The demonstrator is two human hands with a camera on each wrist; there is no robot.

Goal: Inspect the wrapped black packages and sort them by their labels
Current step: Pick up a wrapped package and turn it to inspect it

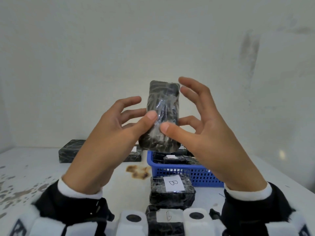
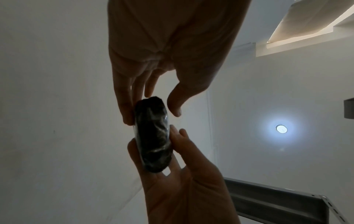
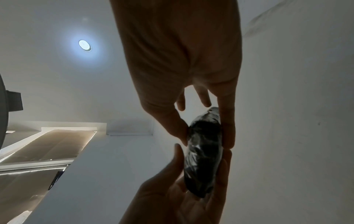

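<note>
Package: the wrapped black package is held upright above the blue basket, long axis vertical.
Label: none shows on the near face (possibly on the far side).
Left hand: thumb and fingers pinch its lower left edge.
Right hand: thumb and a lower finger pinch the lower right; upper fingers spread clear.
Nearer hand: neither, the package sits midway.
Sorted so far: B-labelled package on the bench.

Pale grey-white wall fills the upper head view; dark smudge at upper right. White table across the lower frame, its surface chipped and speckled at lower left, with a brown rust-like stain at lower centre. Round ceiling light, lit, at centre right of the left wrist view. Recessed ceiling panel at upper right there. Grey metal shelf bracket at lower right
</note>
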